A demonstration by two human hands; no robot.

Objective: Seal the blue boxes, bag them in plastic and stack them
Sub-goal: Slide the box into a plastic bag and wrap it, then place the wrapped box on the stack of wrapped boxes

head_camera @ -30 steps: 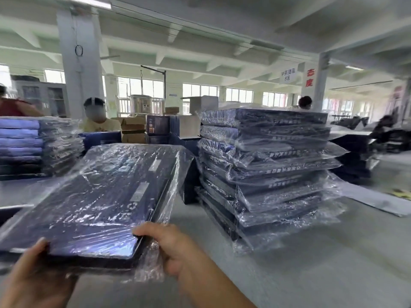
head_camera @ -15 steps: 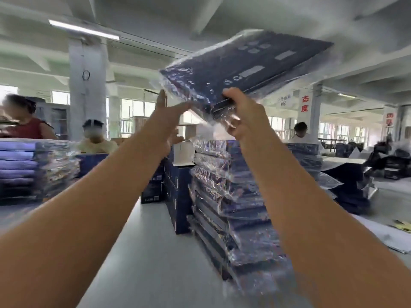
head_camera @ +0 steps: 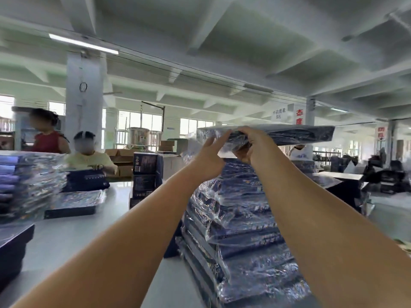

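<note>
A flat blue box in a clear plastic bag (head_camera: 295,134) is held level at the top of a tall stack of bagged blue boxes (head_camera: 240,230) on the table. My right hand (head_camera: 251,145) grips the box's near edge, fingers curled around it. My left hand (head_camera: 211,154) touches the near left corner with straight fingers. Whether the box rests on the stack or hovers just above it is hidden by my hands.
A second stack of bagged boxes (head_camera: 26,183) stands at the left, with a dark box (head_camera: 13,247) at the near left edge. Two people (head_camera: 89,156) work across the grey table (head_camera: 73,238). Dark cartons (head_camera: 144,174) stand behind the stack.
The bagged box was raised from in front of me to high overhead, and has since come down level at the top of the stack. Both arms reach forward with it.
</note>
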